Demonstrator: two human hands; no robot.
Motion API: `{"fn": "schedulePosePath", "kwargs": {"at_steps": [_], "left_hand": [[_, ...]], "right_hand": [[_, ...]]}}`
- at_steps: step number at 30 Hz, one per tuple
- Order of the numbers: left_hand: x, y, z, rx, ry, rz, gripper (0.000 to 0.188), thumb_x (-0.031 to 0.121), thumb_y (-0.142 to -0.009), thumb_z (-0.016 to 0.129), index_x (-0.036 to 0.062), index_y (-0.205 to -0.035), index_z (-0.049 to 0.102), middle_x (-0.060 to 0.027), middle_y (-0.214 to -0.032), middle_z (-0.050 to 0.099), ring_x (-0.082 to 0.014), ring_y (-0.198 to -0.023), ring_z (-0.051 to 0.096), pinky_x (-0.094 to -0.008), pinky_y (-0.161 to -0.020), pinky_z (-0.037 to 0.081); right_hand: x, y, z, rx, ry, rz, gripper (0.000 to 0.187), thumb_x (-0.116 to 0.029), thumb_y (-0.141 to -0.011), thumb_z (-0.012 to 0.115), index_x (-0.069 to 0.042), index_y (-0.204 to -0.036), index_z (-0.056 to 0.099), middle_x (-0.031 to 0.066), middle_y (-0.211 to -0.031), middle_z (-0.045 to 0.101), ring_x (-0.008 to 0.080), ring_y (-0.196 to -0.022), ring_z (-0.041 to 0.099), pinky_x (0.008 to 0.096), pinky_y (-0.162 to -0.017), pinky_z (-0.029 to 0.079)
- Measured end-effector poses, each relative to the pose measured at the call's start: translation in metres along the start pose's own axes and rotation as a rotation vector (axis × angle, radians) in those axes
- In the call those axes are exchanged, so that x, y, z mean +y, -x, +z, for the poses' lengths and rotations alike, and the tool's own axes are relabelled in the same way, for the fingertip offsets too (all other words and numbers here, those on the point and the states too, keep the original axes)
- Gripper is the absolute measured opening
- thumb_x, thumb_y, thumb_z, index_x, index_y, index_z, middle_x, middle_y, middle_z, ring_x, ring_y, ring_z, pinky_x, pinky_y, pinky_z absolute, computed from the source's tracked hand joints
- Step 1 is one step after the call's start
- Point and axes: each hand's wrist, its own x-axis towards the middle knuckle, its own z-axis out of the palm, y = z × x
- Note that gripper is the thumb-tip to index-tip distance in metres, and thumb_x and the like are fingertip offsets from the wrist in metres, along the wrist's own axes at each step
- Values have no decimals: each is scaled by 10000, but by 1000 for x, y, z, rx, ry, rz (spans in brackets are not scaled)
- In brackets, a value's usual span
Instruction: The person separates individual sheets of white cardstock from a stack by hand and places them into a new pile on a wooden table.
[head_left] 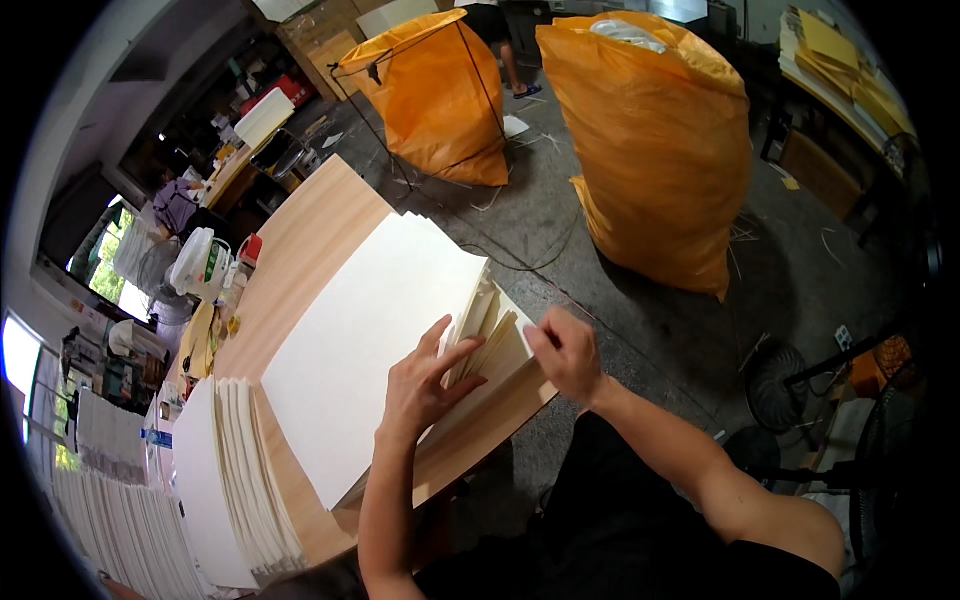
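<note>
A stack of large white paper sheets [365, 320] lies on the wooden table before me. At its right end, narrow cream-coloured flaps [492, 335] stick up at uneven angles. My left hand [425, 388] rests at this end with its fingers spread apart, the fingertips touching the flaps and the edge of the top sheet. My right hand [568, 355] is closed, thumb and forefinger pressed together at the right corner of the lower sheet. Whatever sits between those fingertips is too small to make out.
The wooden table [310, 225] ends just right of the stack. More white stacks [235, 470] stand at the left. Two large orange sacks, one on a frame [430, 100] and one bulging [650, 150], stand beyond. A fan [775, 385] is at right; other people are farther off.
</note>
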Motion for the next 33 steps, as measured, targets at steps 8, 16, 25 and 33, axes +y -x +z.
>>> {"fn": "schedulePosePath", "kwargs": {"at_steps": [8,16,25,33], "left_hand": [[-5,15,33,-115,-634,325,700,346,-873,767,452,-1500,475,-211,-1591,397,-412,-1127,626,-486,-980,523],[13,39,48,70,-356,-52,702,326,-971,655,288,-1600,348,-199,-1657,289,-466,-1413,423,-647,-1179,290],[-39,231,3,254,-599,-567,853,134,-647,856,28,-1412,493,-167,-1471,510,-353,-1441,425,-598,-1260,212],[-43,225,-42,175,-504,-386,251,170,-662,795,62,-810,624,-101,-816,628,-280,-838,626,-548,-1224,330]], "right_hand": [[23,4,20,-998,554,-111,430,-313,-811,637,-24,-1116,726,240,-963,709,403,-998,655,526,-1041,442],[31,-3,13,-950,296,-44,551,-377,-846,588,-45,-1279,667,269,-1266,638,415,-1310,498,520,-1164,297],[35,19,27,-830,433,-70,543,-481,-884,650,41,-1032,670,300,-989,685,419,-987,675,502,-885,527],[24,24,49,-877,775,-133,532,-459,-854,740,-13,-1142,706,255,-1108,691,401,-1004,691,476,-926,548]]}}
